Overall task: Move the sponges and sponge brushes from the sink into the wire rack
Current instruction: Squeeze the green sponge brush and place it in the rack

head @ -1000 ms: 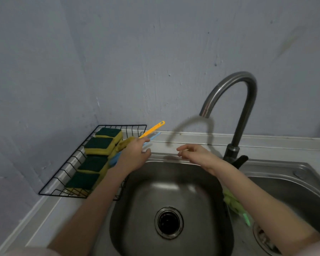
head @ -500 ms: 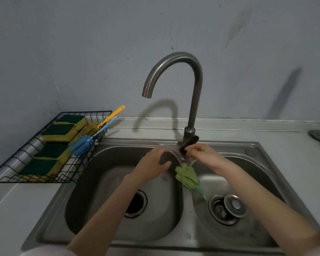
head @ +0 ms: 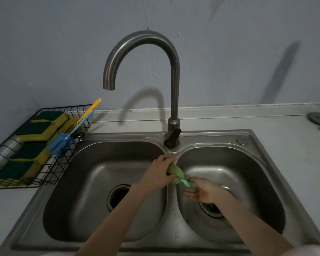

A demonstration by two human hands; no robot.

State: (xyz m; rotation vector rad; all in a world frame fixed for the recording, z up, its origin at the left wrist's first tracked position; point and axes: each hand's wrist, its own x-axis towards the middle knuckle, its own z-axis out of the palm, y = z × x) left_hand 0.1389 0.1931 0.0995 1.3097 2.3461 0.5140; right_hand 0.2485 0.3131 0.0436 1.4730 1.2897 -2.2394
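While only the head view was on offer, it showed the step plainly enough: the green sponge brush (head: 175, 172), seemingly the last item left in the sink (head: 255, 143), was being taken up over the divider between the two basins. The left hand (head: 158, 174) was closed around the brush's soft green head, fingers wrapped over its top and thumb hidden behind it, while the right hand (head: 201, 191) pinched the pale green handle at its near end between thumb and forefinger, the remaining fingers loose and spread beneath. Both forearms reached in from the near edge, the left angled up across the left basin, the right across the right basin above its drain; the wrists looked level, the right one slightly blurred. To do this step well, it seemed wise to settle the brush into one hand, probably the left, since the wire rack (head: 50, 183) stood well off to the left of both hands on the worktop (head: 284, 126). A grip on the stiff handle rather than the squashy head would likely steer better. Beyond the left hand, the rack already held four green-and-yellow sponges (head: 35, 128) and, along its nearer side, a blue sponge brush (head: 58, 143) and a yellow one (head: 89, 109), handles poking over the far corner; laying the green one alongside, handle the same way, looked the tidiest fit. The faucet (head: 174, 80) rose just beyond the hands, so a low sweep leftward seemed likely to keep clear of its spout.
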